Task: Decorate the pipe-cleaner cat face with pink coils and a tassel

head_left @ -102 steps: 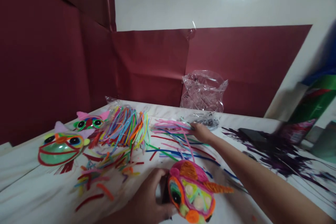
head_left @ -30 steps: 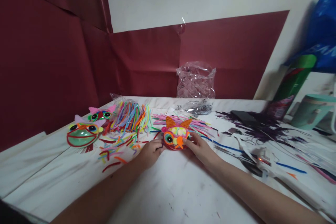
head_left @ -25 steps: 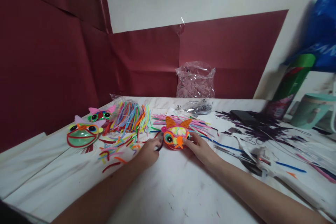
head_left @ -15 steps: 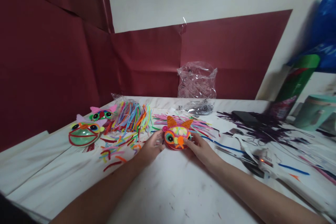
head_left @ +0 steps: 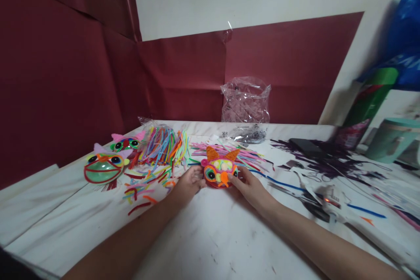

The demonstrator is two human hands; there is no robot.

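Note:
In the head view, a small craft animal face (head_left: 220,174) with orange pipe-cleaner ears, big round eyes and an orange nose stands at the middle of the table. My right hand (head_left: 247,183) grips its right side, thumb on the front near the nose and fingers mostly hidden behind. At its left edge, my left hand (head_left: 191,182) is closed with curled fingers against the side; part of those fingers is hidden. Two similar faces lie to the left: a green one with a red-outlined mouth (head_left: 102,170), and behind it one with pink ears (head_left: 127,143).
Bundled pipe cleaners (head_left: 164,144) and loose cut pieces (head_left: 144,188) lie left of centre. A clear plastic bag (head_left: 246,107) stands at the back. Scissors (head_left: 311,205), a glue gun (head_left: 337,205) with a lit orange light, dark purple strands (head_left: 328,162) and a green mug (head_left: 390,140) are at right.
The face has tipped slightly in my hands, and my left fingers have shifted a little at its side. Otherwise only a slight shift of the view shows.

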